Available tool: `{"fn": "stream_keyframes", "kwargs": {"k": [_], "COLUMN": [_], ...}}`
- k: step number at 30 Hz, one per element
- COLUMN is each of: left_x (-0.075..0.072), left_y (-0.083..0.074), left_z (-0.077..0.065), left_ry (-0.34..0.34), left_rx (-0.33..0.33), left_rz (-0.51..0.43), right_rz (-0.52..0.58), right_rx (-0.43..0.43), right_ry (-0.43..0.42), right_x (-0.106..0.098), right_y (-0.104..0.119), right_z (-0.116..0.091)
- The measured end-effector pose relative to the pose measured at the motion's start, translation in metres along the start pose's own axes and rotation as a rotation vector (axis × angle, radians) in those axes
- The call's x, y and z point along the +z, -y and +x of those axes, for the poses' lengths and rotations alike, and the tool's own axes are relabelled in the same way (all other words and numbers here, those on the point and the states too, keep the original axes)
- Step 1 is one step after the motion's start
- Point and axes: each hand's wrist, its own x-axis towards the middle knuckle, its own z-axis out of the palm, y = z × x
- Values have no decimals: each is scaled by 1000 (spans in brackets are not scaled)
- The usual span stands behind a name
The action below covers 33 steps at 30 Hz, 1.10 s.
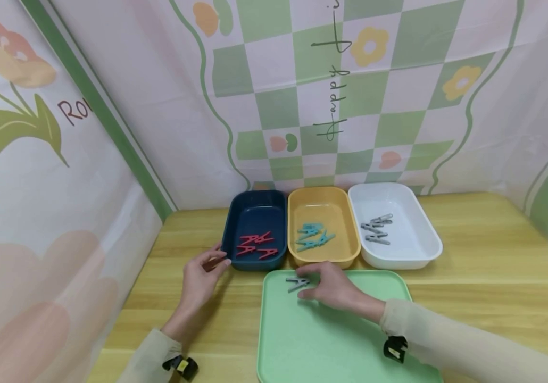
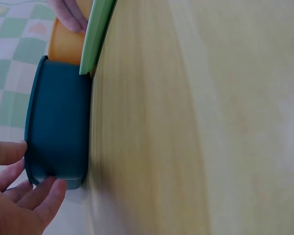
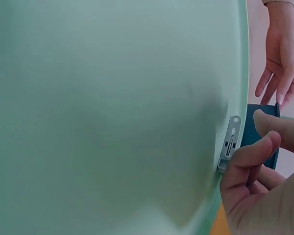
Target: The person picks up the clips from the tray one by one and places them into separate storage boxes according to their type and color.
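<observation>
My left hand (image 1: 200,282) touches the near left corner of a navy bin (image 1: 260,205) with fingers and thumb spread. Red clothespins (image 1: 257,246) lie inside that bin. Over the far edge of a light green tray (image 1: 336,340), my right hand (image 1: 331,287) has thumb and fingers parted beside a grey clothespin (image 1: 297,284). This clothespin rests on the tray in the right wrist view, and no pinch on it shows. Teal clothespins (image 1: 313,236) lie in a yellow bin (image 1: 324,199). A white bin (image 1: 410,229) holds grey clothespins (image 1: 376,229).
The three bins stand side by side at the back of a wooden table (image 1: 484,298), just beyond the tray. Behind them hangs a patterned cloth (image 1: 322,106); another cloth (image 1: 39,213) hangs at the left.
</observation>
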Motion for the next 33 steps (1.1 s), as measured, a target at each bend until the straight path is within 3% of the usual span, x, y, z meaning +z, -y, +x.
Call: {"fn": "stream_keyframes", "kwargs": {"k": [8,19,33], "left_x": [0,0,0], "left_y": [0,-1,-1], "left_z": [1,1,1], "left_ry": [-4,-8,-18], "left_rx": [-12,-21,-21], "left_rz": [4,23,14], "right_rz": [-19,44,8], "right_rx": [-6,-78,-45], "right_ry": [3,35,22], "right_x": [5,6,7], "right_y": [-4,-4,-8], "right_z": [3,-2,-4]}}
